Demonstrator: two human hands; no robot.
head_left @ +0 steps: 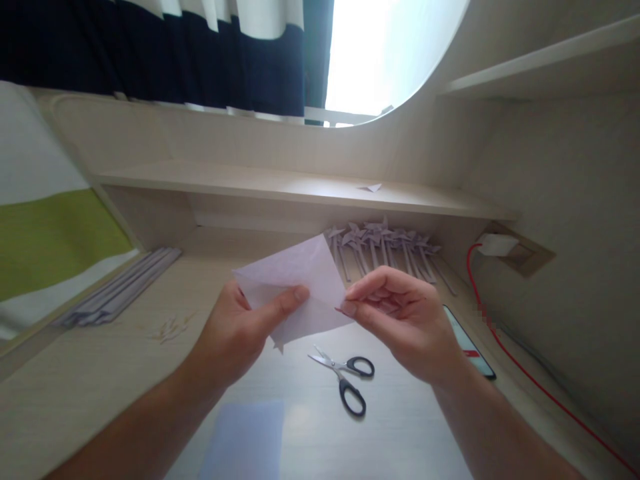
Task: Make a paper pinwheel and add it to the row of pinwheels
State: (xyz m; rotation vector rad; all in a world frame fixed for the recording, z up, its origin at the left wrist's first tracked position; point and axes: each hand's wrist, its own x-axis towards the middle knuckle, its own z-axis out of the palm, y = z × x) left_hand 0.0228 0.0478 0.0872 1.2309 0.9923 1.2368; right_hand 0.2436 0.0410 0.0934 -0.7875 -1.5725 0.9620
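Note:
A pale lilac square of paper (pixel 295 267) with crease lines is held up in front of me, above the desk. My left hand (pixel 245 320) grips its left side, thumb lying on top and the fingers hidden underneath. At the right corner, my right hand (pixel 400 313) pinches the paper between thumb and forefinger, its other fingers curled. A small dark reddish tip shows by that pinch, too small to name. Below the paper, scissors (pixel 336 364) with black handles lie spread on the desk. Nearer to me is another pale sheet (pixel 245 440), flat on the desk.
Several paper pinwheels (pixel 383 237) on sticks lie at the back under a shelf (pixel 280 184). Rolled paper sticks (pixel 130 287) are stacked at left, beside small thin wooden pieces (pixel 173 328). A phone (pixel 470 347) and a red cable (pixel 530 377) are at right.

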